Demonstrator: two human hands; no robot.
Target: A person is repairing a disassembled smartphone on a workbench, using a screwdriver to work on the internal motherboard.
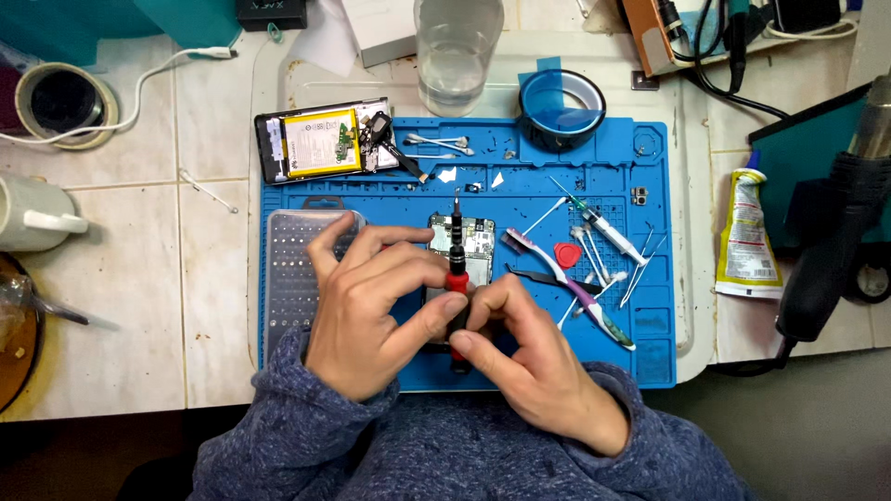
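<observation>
- A blue work mat (650, 362) lies under both hands and spreads well past them to the right and away from the person.
- A black heat gun (831, 250) rests far off to the right of the right hand, beyond the mat's edge.
- An opened phone (320, 141) with a yellow battery showing sits beyond the left hand, at the mat's far left corner.
- A clear drinking glass (457, 51) stands farther away still, straight out past both hands.
- A roll of blue tape (561, 109) sits beyond the right hand, just right of the glass.
- A grey tray of screwdriver bits (290, 278) lies just left of the left hand, which partly covers it.
- The left hand (371, 311) is curled, its thumb and fingers closed about the screwdriver's handle.
- The right hand (534, 357) is curled too, its fingertips pinching the lower end of the same handle.
- A small circuit board (475, 246) lies on the mat just beyond the fingertips, partly hidden by them.
- A toothbrush (566, 283) lies slantwise just right of the right hand, with cotton swabs around it.
- The screwdriver (456, 269), red and black, stands between the two hands, its tip over the board.
- A red pick (567, 253) lies beside the toothbrush.
</observation>
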